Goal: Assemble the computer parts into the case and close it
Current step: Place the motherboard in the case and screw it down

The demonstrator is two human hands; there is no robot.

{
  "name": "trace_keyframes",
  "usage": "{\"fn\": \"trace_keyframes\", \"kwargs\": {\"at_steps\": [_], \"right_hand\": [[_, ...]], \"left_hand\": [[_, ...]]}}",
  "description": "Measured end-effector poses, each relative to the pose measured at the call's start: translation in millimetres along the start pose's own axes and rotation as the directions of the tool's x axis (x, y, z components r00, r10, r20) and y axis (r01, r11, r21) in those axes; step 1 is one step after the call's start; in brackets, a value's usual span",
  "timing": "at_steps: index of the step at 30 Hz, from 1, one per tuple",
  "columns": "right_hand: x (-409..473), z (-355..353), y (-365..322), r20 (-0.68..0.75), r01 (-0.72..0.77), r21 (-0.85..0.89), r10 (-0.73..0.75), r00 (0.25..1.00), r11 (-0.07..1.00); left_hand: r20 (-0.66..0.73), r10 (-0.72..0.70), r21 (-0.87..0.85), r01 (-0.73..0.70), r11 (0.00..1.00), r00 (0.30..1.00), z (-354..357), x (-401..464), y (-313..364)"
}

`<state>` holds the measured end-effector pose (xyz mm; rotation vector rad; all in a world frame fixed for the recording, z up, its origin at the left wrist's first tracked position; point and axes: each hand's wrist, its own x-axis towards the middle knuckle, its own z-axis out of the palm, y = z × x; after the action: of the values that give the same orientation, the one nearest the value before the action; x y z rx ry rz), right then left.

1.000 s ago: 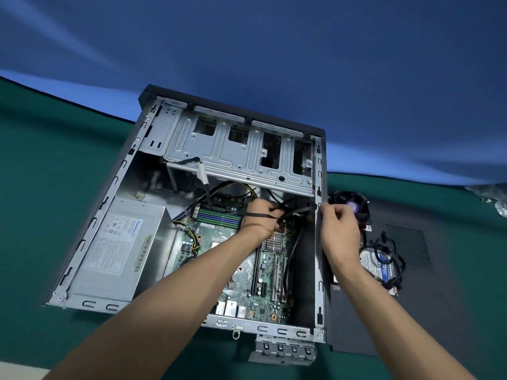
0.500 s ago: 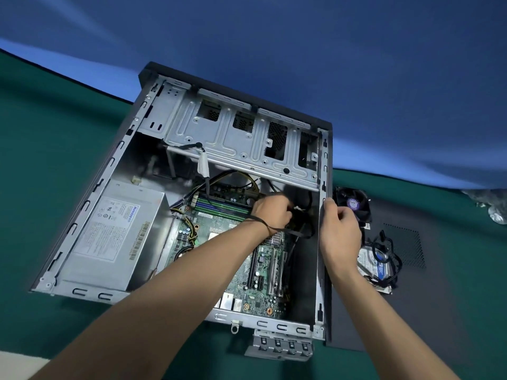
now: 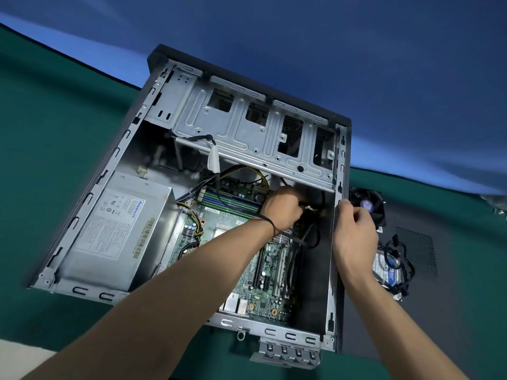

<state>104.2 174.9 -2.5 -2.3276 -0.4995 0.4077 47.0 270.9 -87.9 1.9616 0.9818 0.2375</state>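
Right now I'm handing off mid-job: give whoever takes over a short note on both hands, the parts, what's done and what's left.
Left hand: inside the case, fingers curled on black cables near the motherboard.
Right hand: gripping the case's right wall.
Done: power supply and motherboard sit in the case.
Left: fan and hard drive lie outside on the side panel; fit them, then close up.

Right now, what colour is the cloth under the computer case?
Dark green cloth lies under the case, clearest in the head view.
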Motion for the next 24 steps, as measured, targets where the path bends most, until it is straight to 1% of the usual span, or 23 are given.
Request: {"fn": "trace_keyframes", "kwargs": {"at_steps": [2, 6, 11, 17, 19, 24], "right_hand": [[0, 0, 0, -0.002, 0.001, -0.002, -0.001, 1.000, 1.000], [0, 0, 2, -0.010, -0.005, -0.001, 0.005, 1.000, 1.000], [0, 1, 1, -0.011, -0.010, 0.004, 0.010, 1.000, 1.000], [0, 1, 0, -0.015, -0.017, -0.003, 0.017, 1.000, 1.000], [0, 1, 0, -0.018, -0.021, -0.001, 0.021, 1.000, 1.000], [1, 1, 0, -0.014, -0.032, 0.002, 0.032, 0.999, 0.999]], "left_hand": [[-0.003, 0.030, 0.041, -0.030, 0.999, 1.000, 3, -1, -2], [-0.059, 0.058, 0.077, -0.053, 0.996, 0.997, 6, 0, -1], [-0.107, 0.132, 0.215, -0.107, 0.971, 0.986, 8, 0, -6], [-0.094, 0.175, 0.239, -0.148, 0.960, 0.980, 9, -6, -7], [-0.070, 0.187, 0.252, -0.164, 0.954, 0.980, 9, -8, -8], [0.057, 0.207, 0.284, -0.214, 0.935, 0.977, 4, -10, -13]]}}
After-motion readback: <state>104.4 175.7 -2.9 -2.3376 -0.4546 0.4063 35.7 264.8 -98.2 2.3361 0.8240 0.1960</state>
